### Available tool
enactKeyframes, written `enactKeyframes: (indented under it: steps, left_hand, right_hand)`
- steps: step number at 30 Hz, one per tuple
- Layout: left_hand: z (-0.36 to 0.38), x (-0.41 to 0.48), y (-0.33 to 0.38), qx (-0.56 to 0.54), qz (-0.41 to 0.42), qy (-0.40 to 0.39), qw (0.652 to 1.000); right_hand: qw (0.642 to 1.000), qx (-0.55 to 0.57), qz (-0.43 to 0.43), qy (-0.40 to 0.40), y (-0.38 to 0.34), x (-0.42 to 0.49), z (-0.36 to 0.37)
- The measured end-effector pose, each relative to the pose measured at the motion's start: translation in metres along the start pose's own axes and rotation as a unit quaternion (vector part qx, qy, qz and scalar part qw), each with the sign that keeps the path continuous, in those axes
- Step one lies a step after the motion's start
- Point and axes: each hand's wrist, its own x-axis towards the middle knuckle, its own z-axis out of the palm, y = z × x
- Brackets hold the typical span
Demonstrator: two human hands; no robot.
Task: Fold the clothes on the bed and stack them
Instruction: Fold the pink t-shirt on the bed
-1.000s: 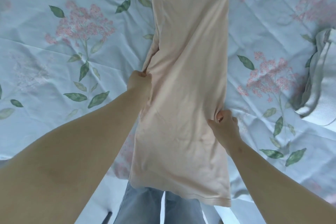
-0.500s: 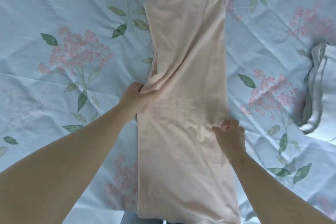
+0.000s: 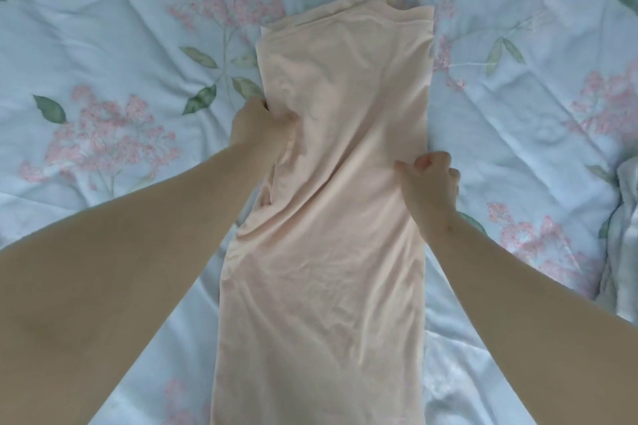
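Note:
A pale peach garment (image 3: 331,217) lies folded into a long narrow strip down the middle of the bed, its far end near the top of the view and its near end running off the bottom. My left hand (image 3: 257,124) grips its left edge about a third of the way down. My right hand (image 3: 429,179) pinches the right edge a little lower, thumb on top of the cloth. The fabric is slightly wrinkled between the two hands.
The bed is covered by a light blue quilt (image 3: 121,55) printed with pink flowers and green leaves. A bunched white and grey cloth (image 3: 623,235) lies at the right edge of the view.
The garment has been carried farther onto the bed and lies flat on it now. Both hands have moved forward with it and still hold its edges.

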Motion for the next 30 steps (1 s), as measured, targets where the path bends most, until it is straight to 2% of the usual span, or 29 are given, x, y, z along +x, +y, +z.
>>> enactKeyframes:
  steps: [5,7,9,11,15,17,20,22,24,26,28,30]
  left_hand:
    - [-0.004,0.028,0.015,-0.023,0.05,0.107,0.993]
    - [-0.006,0.038,0.015,-0.035,0.056,0.122,0.99]
    - [-0.008,0.046,0.017,-0.036,0.058,0.113,0.991]
    - [-0.008,0.055,0.023,-0.05,0.053,0.071,0.995]
    - [-0.01,0.069,0.045,-0.124,-0.031,-0.019,0.992]
    - [-0.011,0.075,0.055,-0.181,-0.036,-0.015,0.983]
    - [-0.013,0.081,0.062,-0.25,0.011,0.016,0.968]
    - [-0.015,0.087,0.058,-0.273,0.023,0.027,0.961]
    - [-0.015,0.095,0.053,-0.201,0.014,0.026,0.979]
    - [-0.014,0.1,0.055,-0.103,0.029,-0.001,0.994]
    - [-0.013,0.103,0.063,-0.049,0.042,-0.048,0.997]
    - [-0.011,0.106,0.069,-0.043,0.053,-0.06,0.996]
  right_hand:
    - [1.0,0.025,0.002,0.002,-0.016,0.036,0.0]
    - [1.0,0.023,0.006,0.011,-0.023,0.044,0.001]
    - [0.999,0.022,0.01,0.025,-0.03,0.05,0.002]
    - [0.999,0.039,-0.003,0.035,-0.035,0.057,0.002]
    - [0.996,0.073,-0.043,0.034,-0.062,0.077,0.001]
    - [0.994,0.096,-0.051,0.024,-0.079,0.089,0.0]
    - [0.984,0.165,-0.074,0.009,-0.103,0.106,-0.005]
    - [0.971,0.226,-0.075,0.03,-0.113,0.117,-0.012]
    - [0.961,0.262,-0.079,0.043,-0.119,0.124,-0.015]
    - [0.957,0.276,-0.082,0.02,-0.123,0.128,-0.015]
    - [0.964,0.255,-0.069,-0.029,-0.124,0.138,-0.013]
    - [0.975,0.206,-0.064,-0.054,-0.129,0.143,-0.013]
